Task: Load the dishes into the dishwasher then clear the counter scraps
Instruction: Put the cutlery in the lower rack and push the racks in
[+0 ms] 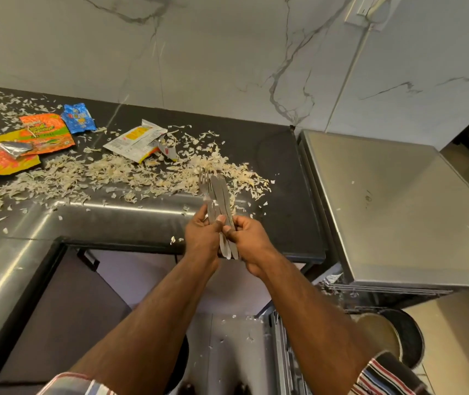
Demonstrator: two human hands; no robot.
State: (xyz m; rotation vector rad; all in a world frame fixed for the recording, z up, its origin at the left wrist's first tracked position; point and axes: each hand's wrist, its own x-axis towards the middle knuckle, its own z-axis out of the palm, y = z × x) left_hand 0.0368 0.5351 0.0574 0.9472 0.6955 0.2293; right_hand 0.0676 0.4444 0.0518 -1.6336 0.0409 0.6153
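Observation:
A bundle of steel cutlery [216, 192], a fork and some knives, is gripped by both hands above the front edge of the dark counter [278, 172]. My left hand [202, 235] wraps the handles from the left, and my right hand [247, 238] pinches them from the right. The tines and blades point away from me, over a wide spread of pale vegetable scraps [108, 172]. Empty snack wrappers lie among the scraps: an orange one [45, 132], a blue one [79, 117] and a white and yellow one [136, 139]. The open dishwasher rack [287, 360] shows at the lower right.
A steel appliance top [398, 206] adjoins the counter on the right. A marble wall [227, 52] backs the counter, with a socket [370, 10] at the top right. Round dark pans [404, 334] sit low at the right. A few scraps lie on the floor below.

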